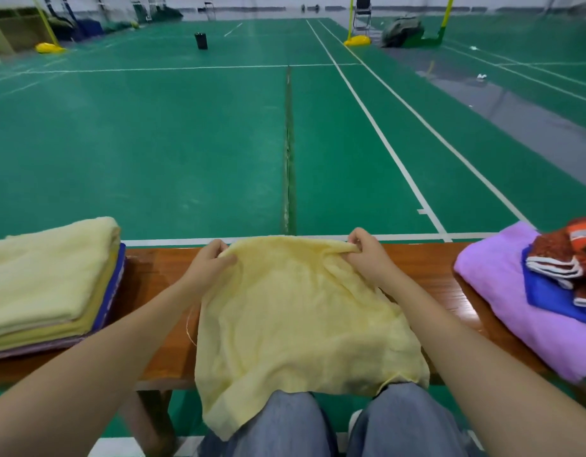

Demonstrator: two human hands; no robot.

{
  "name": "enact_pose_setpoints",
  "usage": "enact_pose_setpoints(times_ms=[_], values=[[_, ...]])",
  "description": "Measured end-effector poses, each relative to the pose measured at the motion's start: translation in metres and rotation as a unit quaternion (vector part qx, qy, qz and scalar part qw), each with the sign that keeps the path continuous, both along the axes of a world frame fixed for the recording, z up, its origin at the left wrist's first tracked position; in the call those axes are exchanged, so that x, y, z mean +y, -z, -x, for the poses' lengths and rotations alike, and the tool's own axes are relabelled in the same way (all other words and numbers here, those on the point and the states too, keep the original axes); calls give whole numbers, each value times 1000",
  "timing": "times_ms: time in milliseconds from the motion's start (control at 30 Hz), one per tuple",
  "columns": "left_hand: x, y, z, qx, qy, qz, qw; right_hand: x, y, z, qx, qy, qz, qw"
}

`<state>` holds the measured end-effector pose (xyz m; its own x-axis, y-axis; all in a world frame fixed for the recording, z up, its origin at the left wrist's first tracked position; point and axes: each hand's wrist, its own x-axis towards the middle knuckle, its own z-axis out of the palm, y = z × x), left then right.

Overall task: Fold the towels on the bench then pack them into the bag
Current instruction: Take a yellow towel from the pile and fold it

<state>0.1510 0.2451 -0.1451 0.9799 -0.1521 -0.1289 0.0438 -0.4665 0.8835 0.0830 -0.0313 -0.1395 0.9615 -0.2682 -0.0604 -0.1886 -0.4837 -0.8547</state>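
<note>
Knees [281,423] underlie yellow towel [295,318]; left grip [208,265], right grip [367,255] pinch its far edge.

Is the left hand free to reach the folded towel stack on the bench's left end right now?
Probably not yet: the left hand pinches a far corner of the yellow towel. Nothing lies on the bench between it and the folded stack.

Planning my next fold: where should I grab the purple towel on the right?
Probably pinch the purple towel at its bare left edge, coming from the left: a blue towel and an orange cloth lie piled on its right part.
</note>
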Motion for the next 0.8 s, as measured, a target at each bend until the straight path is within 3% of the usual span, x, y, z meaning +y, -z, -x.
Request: enact_pose_setpoints(times_ms=[200, 400, 567, 800], values=[[10, -40, 4, -12, -4, 56, 998, -16, -33, 17, -4, 27, -9, 1000], [15, -62, 13, -46, 29, -9, 998, -33, -45, 35, 35, 45, 29, 998], [33, -66, 17, 2, 71, -76, 995, -42, -55, 51, 51, 50, 38, 997], [33, -73, 29, -3, 46, -33, 998, -46, -66, 67, 45, 13, 53, 997]])
